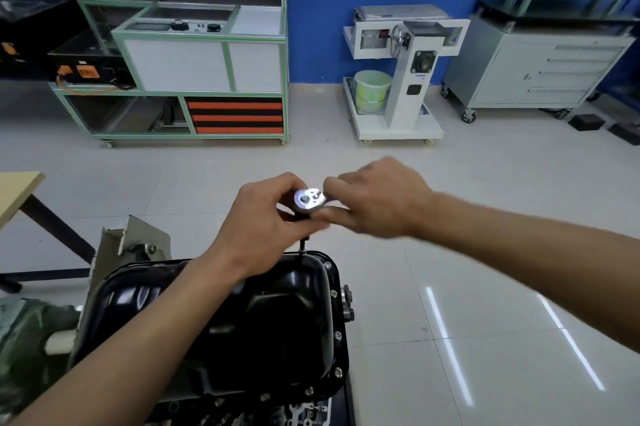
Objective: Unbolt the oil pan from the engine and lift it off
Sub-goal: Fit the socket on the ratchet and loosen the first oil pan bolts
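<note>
A glossy black oil pan (277,314) sits on the upturned engine (304,408) at the bottom centre, with several bolts along its right flange. A chrome ratchet (309,198) stands over the pan's far edge, its dark extension (302,245) reaching down to the flange. My left hand (266,217) pinches the ratchet head from the left. My right hand (377,200) grips the handle from the right and looks blurred; the handle itself is hidden inside it.
A wooden table corner (17,190) is at the left. Across the tiled floor stand a green-framed trainer bench (194,55), a white engine stand (405,72) with a pale bucket, and a grey tool cabinet (540,65).
</note>
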Available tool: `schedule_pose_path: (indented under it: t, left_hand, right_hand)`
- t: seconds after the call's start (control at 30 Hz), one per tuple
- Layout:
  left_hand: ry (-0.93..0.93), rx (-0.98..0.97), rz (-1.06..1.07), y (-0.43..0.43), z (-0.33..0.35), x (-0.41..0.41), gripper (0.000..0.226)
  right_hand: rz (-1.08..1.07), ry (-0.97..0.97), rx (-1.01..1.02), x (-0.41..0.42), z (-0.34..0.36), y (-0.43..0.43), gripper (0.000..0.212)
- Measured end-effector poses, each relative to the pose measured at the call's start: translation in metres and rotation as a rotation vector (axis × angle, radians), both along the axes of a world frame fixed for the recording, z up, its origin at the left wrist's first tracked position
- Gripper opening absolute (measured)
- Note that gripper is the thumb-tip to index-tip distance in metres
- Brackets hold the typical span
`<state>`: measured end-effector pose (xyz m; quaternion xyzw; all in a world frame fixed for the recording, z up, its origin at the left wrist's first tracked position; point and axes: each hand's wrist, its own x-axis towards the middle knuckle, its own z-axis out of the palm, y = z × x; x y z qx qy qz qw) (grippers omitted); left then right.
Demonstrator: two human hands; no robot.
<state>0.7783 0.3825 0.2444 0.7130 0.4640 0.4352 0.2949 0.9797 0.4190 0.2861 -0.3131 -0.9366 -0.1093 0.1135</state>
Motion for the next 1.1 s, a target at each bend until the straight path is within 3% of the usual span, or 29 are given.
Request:
schedule_pose_path:
  t: [0.07, 0.17, 0.23, 0.33, 0.43, 0.53, 0.6, 0.67, 0.73, 0.83, 0.97, 1.1]
  left_hand:
    - [0.015, 0.026, 0.029, -0.008, -0.004, 0.011, 0.03]
    - [-0.058, -0.016, 0.119, -0.004, -0.002, 0.015, 0.033]
    - [-0.069, -0.103, 0.061, 0.0, 0.001, 0.009, 0.031]
    - [-0.03, -0.172, -0.045, 0.002, 0.004, -0.001, 0.027]
    - [0.006, -0.076, 0.084, 0.002, 0.003, 0.008, 0.031]
    - [0.095, -0.012, 0.128, 0.0, 0.001, 0.022, 0.045]
    - [0.09, -0.028, 0.128, -0.001, 0.002, 0.02, 0.046]
    - [0.036, -0.108, 0.088, 0.0, 0.006, 0.012, 0.038]
    - [0.003, -0.2, 0.021, 0.0, 0.01, 0.005, 0.035]
    - [-0.073, -0.309, -0.048, 0.002, 0.012, -0.002, 0.031]
    - [-0.052, -0.264, -0.026, 0.0, 0.011, -0.008, 0.036]
    - [-0.037, -0.143, 0.022, -0.005, 0.006, -0.001, 0.032]
  right_hand:
    - [0.206, 0.053, 0.093, 0.013, 0.003, 0.019, 0.044]
    - [0.225, 0.085, 0.147, 0.004, 0.006, 0.035, 0.043]
    - [0.2, 0.051, 0.105, -0.001, 0.007, 0.033, 0.044]
    - [0.043, 0.047, -0.091, -0.004, 0.013, 0.011, 0.037]
    - [-0.201, 0.073, -0.414, -0.014, 0.019, -0.018, 0.031]
    - [-0.201, 0.0, -0.581, -0.026, 0.036, -0.03, 0.017]
    - [-0.227, -0.12, -0.561, -0.028, 0.046, -0.025, 0.013]
    - [-0.236, -0.212, -0.447, -0.026, 0.053, -0.015, 0.024]
    - [-0.15, -0.289, -0.282, -0.027, 0.055, -0.006, 0.042]
    - [0.031, -0.377, -0.064, -0.03, 0.054, 0.003, 0.051]
    - [-0.02, -0.367, -0.13, -0.036, 0.055, -0.001, 0.056]
    - [-0.2, -0.286, -0.349, -0.044, 0.06, -0.016, 0.016]
